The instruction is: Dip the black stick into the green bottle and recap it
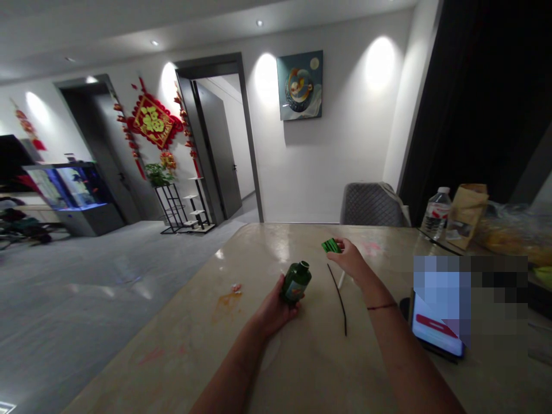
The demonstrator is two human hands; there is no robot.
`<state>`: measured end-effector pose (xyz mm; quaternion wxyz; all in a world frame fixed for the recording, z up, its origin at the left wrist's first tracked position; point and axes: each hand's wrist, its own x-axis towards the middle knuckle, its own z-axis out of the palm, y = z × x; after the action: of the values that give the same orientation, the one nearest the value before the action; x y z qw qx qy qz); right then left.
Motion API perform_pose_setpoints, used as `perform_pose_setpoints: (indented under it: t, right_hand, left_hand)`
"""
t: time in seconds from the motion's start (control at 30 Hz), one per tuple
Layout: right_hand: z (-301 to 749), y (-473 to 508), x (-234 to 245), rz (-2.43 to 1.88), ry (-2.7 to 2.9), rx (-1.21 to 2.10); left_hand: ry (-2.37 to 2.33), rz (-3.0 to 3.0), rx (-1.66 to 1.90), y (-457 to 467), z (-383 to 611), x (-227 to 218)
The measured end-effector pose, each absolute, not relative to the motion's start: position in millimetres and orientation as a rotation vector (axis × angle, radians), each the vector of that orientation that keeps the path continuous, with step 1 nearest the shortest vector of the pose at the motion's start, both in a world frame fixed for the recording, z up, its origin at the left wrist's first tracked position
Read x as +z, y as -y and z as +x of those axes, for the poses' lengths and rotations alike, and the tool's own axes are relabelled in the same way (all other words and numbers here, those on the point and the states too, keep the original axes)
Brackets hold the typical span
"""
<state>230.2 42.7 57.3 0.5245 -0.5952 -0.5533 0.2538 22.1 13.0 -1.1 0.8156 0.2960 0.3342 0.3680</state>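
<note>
My left hand [276, 307] is wrapped round a small dark green bottle [296, 280] with its neck uncovered, held tilted just above the glossy beige table [241, 345]. My right hand [351, 260] reaches farther out and pinches a small green cap [331, 246] between its fingertips. A thin white stick [341, 280] shows under that hand. A thin black stick [338, 299] lies on the table between my two arms.
A phone [435, 330] lies at the right. A water bottle [436, 213], a brown paper bag [468, 214] and bagged food [513, 233] sit at the back right. A grey chair [371, 204] stands behind the table. An orange stain [226, 299] marks the table's left side.
</note>
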Motion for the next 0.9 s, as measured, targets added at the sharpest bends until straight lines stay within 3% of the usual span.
perform_pose_setpoints:
  t: [0.33,0.73,0.9]
  right_hand:
    - [244,-33,32,-2.215,1.373,0.057]
    - [265,-34,7,-2.362,1.459,0.331]
    - [262,-37,26,-2.235,1.450,0.254]
  left_hand:
    - [-0.733,0.610,0.779,-11,21,4]
    - [-0.722,0.609,0.781,-9,22,5]
    - [-0.718,0.606,0.791,-11,22,3]
